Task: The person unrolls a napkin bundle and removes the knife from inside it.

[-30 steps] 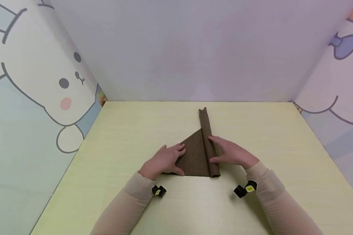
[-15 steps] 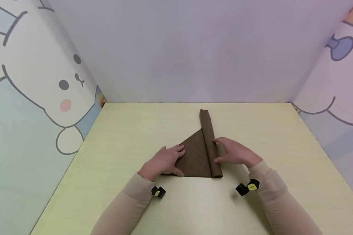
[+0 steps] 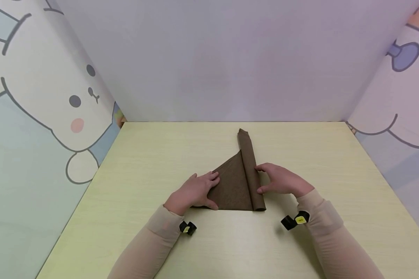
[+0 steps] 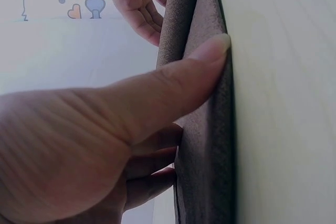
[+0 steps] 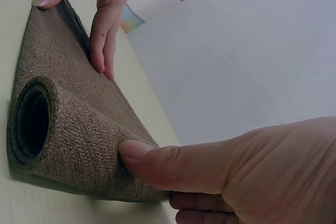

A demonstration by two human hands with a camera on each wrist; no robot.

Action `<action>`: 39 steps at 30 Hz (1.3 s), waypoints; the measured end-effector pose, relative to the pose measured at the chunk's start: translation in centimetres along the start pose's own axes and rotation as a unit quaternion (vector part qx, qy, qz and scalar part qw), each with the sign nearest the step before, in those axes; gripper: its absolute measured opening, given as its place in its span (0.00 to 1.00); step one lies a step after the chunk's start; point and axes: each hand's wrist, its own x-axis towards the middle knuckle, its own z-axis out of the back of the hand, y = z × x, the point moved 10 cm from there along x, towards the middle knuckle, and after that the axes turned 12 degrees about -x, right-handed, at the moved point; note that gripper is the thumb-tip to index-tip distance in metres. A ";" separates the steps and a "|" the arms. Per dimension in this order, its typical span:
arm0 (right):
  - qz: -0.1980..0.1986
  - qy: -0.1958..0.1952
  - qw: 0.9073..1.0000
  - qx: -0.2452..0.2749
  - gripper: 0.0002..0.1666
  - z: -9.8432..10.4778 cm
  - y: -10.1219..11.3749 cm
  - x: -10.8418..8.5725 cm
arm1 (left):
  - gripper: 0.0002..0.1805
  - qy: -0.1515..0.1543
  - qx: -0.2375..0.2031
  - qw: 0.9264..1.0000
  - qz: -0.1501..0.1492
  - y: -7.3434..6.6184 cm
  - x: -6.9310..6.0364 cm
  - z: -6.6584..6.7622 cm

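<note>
A brown cloth (image 3: 230, 186) lies on the table, its right side rolled into a tube (image 3: 249, 170) that slants away from the person. The left hand (image 3: 195, 192) rests on the flat left part with fingers spread, thumb by the near edge. Against the tube's right side, the right hand (image 3: 283, 180) touches with thumb and fingertips. In the right wrist view the tube's hollow, layered end (image 5: 34, 121) shows, with the right thumb (image 5: 152, 161) on the roll. The left wrist view shows the left thumb (image 4: 178, 85) pressing across the cloth (image 4: 202, 124).
The pale wooden table (image 3: 153, 151) extends around the cloth. A plain wall (image 3: 230, 62) stands along its far edge, and side walls with cartoon drawings (image 3: 77, 77) rise left and right. Small black devices (image 3: 187, 228) are worn at both wrists.
The right hand and the rolled tube have shifted slightly to the right, and the tube's far end looks turned. The left hand has stayed in place on the cloth.
</note>
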 end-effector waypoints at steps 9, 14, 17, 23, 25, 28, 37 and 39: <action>0.000 0.001 1.000 -0.001 0.47 0.1 0.2 0.0 | 0.52 0.006 0.000 1.000 0.004 0.0 0.0 -0.1; 0.007 0.001 1.000 -0.007 0.47 0.3 0.4 -0.1 | 0.51 0.011 -0.002 1.000 0.006 0.1 0.1 -0.4; 0.013 -0.011 1.000 -0.015 0.46 0.6 0.7 -0.1 | 0.50 0.010 0.004 1.000 0.006 -0.1 0.2 -0.5; 0.028 -0.072 0.997 -0.015 0.43 1.6 2.1 0.0 | 0.47 -0.027 0.043 0.998 -0.029 -1.7 0.2 0.0; 0.029 -0.085 0.996 -0.010 0.44 1.8 2.7 0.2 | 0.47 -0.047 0.060 0.996 -0.049 -2.6 0.3 0.2; 0.032 -0.093 0.995 -0.016 0.45 1.4 3.5 0.5 | 0.46 -0.063 0.077 0.993 -0.068 -3.6 0.5 0.0; 0.067 -0.102 0.992 -0.045 0.44 -0.4 4.8 1.4 | 0.39 -0.050 0.091 0.994 -0.040 -4.2 1.2 -2.2; 0.073 -0.106 0.990 -0.054 0.45 -0.6 5.0 1.5 | 0.37 -0.052 0.097 0.994 -0.015 -3.7 1.3 -2.1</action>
